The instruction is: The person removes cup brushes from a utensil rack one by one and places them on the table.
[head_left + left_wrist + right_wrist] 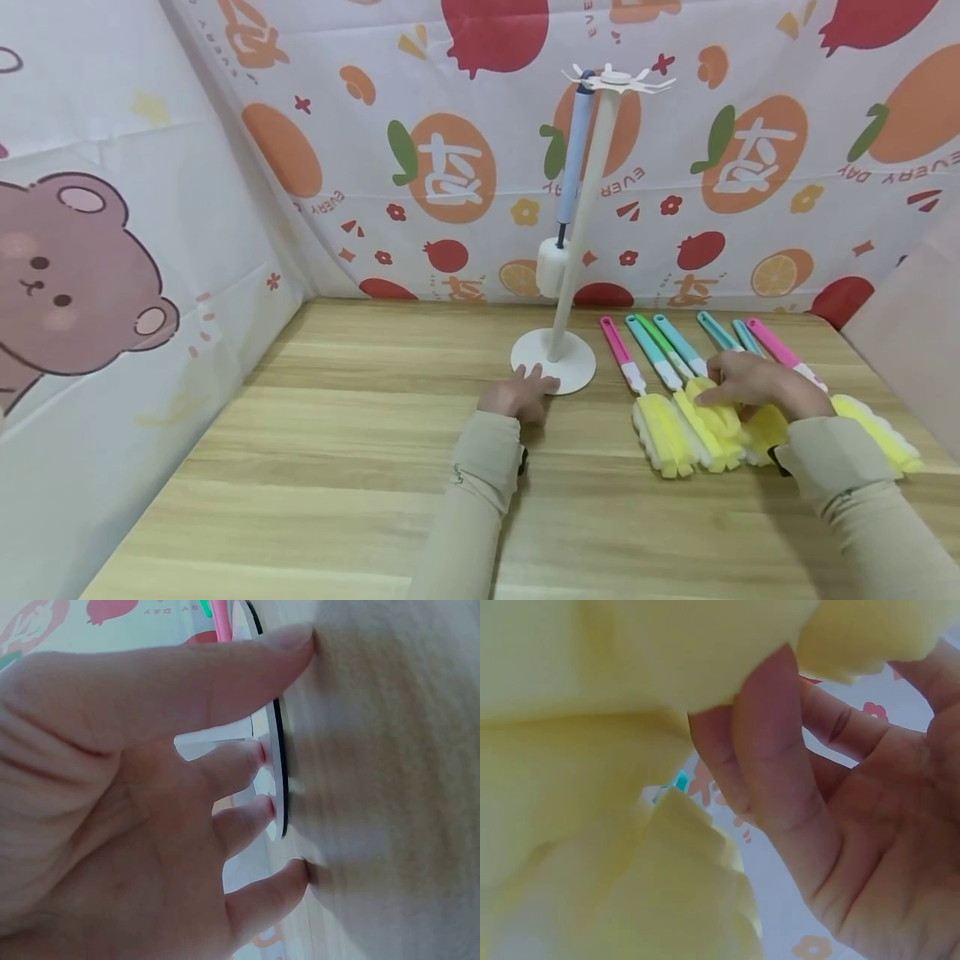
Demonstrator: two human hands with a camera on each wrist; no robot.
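Note:
A white stand (588, 217) with a round base and a ring of hooks on top stands at the back of the table. My left hand (519, 395) rests on the front of its base (576, 371); the left wrist view shows two fingertips on the rim, with the thumb and another finger at the tabletop. Over the row of sponge brushes, my right hand (761, 385) pinches the yellow sponge head of one bottle brush (708, 421). In the right wrist view, that yellow sponge (645, 660) meets the thumb and fingertips. Its handle is partly hidden among the others.
A blue-handled brush (576, 158) hangs from a hook on the stand's left side. Beside the right hand lie a pink-handled brush (663, 433) and another pink-handled brush (780, 346), with several teal and green handles between them. Printed cloth (465, 50) walls the back.

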